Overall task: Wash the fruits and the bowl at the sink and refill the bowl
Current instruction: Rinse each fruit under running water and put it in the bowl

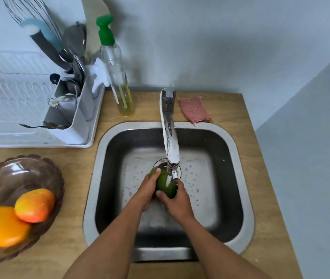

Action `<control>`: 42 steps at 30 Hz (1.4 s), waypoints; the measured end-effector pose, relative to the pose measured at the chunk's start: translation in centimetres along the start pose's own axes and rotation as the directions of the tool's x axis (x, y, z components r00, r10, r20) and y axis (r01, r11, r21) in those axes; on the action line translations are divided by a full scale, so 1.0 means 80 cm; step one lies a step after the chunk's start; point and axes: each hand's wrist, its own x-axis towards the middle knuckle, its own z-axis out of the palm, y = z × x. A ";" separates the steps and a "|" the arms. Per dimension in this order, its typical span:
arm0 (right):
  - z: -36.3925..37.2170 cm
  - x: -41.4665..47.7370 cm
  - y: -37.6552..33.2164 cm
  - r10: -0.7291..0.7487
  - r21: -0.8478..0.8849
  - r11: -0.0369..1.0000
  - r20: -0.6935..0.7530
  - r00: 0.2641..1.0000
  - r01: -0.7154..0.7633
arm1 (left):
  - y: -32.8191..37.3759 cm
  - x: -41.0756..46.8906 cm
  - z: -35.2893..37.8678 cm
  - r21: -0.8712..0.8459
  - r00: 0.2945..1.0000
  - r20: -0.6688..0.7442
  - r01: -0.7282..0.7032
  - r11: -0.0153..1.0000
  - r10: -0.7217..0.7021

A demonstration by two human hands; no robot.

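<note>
Clasping green fruit (165, 184) — hands (146, 191) (177, 201) on either side

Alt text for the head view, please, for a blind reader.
Left hand and right hand hold a green fruit under the faucet in the sink. Two orange fruits lie in the brown bowl at left.

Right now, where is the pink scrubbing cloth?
In the head view, the pink scrubbing cloth lies on the wooden counter behind the sink, just right of the tap.
</note>
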 end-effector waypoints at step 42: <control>-0.031 -0.002 -0.003 0.346 0.342 0.840 0.259 0.902 -0.420 | -0.019 -0.026 0.008 0.076 0.990 -0.031 -0.133 0.988 0.135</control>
